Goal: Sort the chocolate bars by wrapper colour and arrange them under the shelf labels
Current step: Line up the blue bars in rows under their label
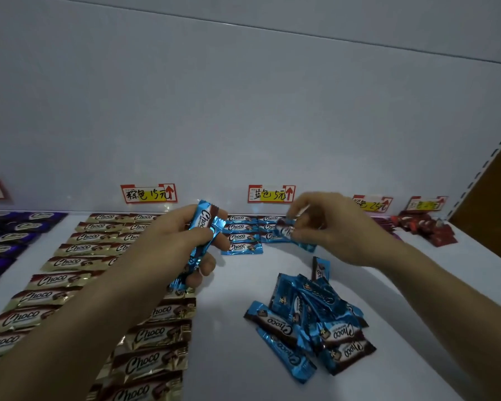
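The left hand [182, 241] has its fingers and thumb curled round a small bunch of blue bars [205, 227]. The bunch stands nearly upright, its top end tipped toward the back wall and its lower end poking out below the curled fingers. I cannot tell how many bars are in it. The left forearm reaches in from the lower left, passing over the gold bars [78, 257].

The right hand [333, 230] is held palm down with its fingertips drawn together, pinching one blue bar [287, 231] at its near end. That bar is tilted over the right-hand column of the laid-out blue rows [241, 237]; whether it touches them is unclear. The right forearm comes in from the lower right, above the shelf [229, 308].

The blue rows sit flat at the back of the shelf, directly below the blue label [271, 193]. A loose pile of blue bars [310, 322] lies nearer the front, between the two forearms, with bars overlapping at all angles. A single blue bar [321, 267] stands apart just behind it.

The gold bars run in two columns below the brown label [148, 193]. Purple bars [6, 235] lie at the far left, and red bars [428, 227] are heaped at the far right under further labels [372, 203].
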The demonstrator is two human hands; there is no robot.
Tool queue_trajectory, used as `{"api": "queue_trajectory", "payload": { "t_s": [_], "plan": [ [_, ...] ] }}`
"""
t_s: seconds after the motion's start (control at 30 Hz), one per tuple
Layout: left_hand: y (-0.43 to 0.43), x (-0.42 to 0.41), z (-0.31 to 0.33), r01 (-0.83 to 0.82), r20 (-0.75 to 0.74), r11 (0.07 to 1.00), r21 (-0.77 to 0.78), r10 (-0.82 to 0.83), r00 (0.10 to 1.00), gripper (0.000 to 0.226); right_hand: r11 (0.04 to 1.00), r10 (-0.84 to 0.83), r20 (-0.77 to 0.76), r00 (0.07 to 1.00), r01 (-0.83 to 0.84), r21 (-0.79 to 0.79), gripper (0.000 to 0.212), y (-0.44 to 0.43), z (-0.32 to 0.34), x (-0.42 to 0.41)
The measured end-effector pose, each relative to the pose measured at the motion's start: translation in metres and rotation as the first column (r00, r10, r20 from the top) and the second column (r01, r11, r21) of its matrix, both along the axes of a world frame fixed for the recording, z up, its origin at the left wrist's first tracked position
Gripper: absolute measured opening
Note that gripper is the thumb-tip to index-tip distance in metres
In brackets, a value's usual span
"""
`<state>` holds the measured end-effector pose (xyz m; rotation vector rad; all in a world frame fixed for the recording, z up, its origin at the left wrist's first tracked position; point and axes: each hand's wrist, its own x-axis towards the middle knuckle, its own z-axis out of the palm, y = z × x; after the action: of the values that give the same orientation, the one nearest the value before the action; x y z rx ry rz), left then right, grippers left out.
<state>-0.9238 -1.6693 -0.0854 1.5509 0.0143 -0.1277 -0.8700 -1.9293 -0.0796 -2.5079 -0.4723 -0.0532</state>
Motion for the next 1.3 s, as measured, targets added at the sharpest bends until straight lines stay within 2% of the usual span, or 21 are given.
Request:
{"api": "queue_trajectory", "payload": {
  "t_s": [0.07, 0.17, 0.27, 0.33, 0.5, 0.77, 0.93, 1.0, 1.07, 1.13, 1.17, 1.23, 1.3],
  "plan": [
    [0.001, 0.003, -0.002, -0.004, 0.002, 1.000, 0.007, 0.004, 1.000, 0.029, 0.995, 0.008, 0.042, 0.999, -0.004, -0.103, 0.017, -0.001, -0.014, 0.005],
    [0.004, 0.009, -0.007, -0.010, 0.021, 1.000, 0.008, 0.010, 1.000, 0.036, 0.991, 0.057, 0.071, 0.996, -0.048, -0.121, 0.012, -0.002, -0.028, 0.007],
    [0.007, 0.015, -0.013, -0.010, 0.025, 1.000, 0.014, 0.009, 1.000, 0.039, 0.977, 0.088, 0.193, 0.977, -0.047, -0.207, 0.010, 0.002, -0.037, 0.007],
    [0.011, 0.020, -0.016, 0.010, 0.029, 1.000, 0.014, -0.011, 1.000, 0.042, 0.978, 0.079, 0.238, 0.968, -0.029, -0.207, 0.012, 0.004, -0.035, 0.002],
    [0.015, 0.027, -0.022, 0.023, 0.049, 0.998, 0.066, -0.026, 0.998, 0.046, 0.972, 0.080, 0.139, 0.987, -0.046, -0.230, 0.016, 0.003, -0.034, -0.005],
    [0.006, 0.020, -0.016, -0.016, -0.023, 0.996, -0.089, 0.014, 1.000, 0.043, 0.976, 0.033, 0.199, 0.979, 0.011, -0.217, 0.020, 0.013, -0.042, 0.001],
    [-0.002, 0.011, -0.001, -0.026, -0.128, 0.988, -0.150, 0.007, 0.992, 0.051, 0.980, 0.046, 0.225, 0.973, 0.000, -0.199, 0.019, 0.013, -0.045, 0.004],
    [-0.003, 0.006, 0.001, -0.020, -0.113, 0.993, -0.115, 0.007, 0.994, 0.047, 0.978, 0.063, 0.234, 0.970, -0.014, -0.209, 0.019, 0.014, -0.047, 0.004],
    [-0.004, 0.001, 0.002, 0.003, -0.061, 1.000, -0.014, -0.004, 0.998, 0.037, 0.975, 0.065, 0.243, 0.968, -0.011, -0.221, 0.019, 0.014, -0.045, 0.003],
    [-0.005, -0.002, 0.003, 0.036, -0.015, 0.996, 0.079, -0.034, 0.999, 0.029, 0.994, 0.018, 0.302, 0.953, 0.015, -0.106, 0.017, 0.013, -0.036, -0.001],
    [-0.005, -0.003, 0.003, 0.059, 0.002, 0.992, 0.109, -0.059, 0.998, 0.027, 0.999, -0.026, 0.298, 0.954, 0.014, 0.042, 0.016, 0.014, -0.029, -0.007],
    [-0.006, -0.005, 0.003, 0.098, 0.032, 0.979, 0.180, -0.105, 0.994, 0.020, 0.920, -0.012, 0.131, 0.991, -0.041, 0.390, 0.017, 0.020, -0.014, -0.022],
    [-0.008, -0.008, 0.002, 0.136, 0.064, 0.952, 0.274, -0.159, 0.985, 0.014, 0.827, 0.120, -0.041, 0.992, -0.077, 0.557, 0.027, 0.032, -0.005, -0.038]
  ]
}}
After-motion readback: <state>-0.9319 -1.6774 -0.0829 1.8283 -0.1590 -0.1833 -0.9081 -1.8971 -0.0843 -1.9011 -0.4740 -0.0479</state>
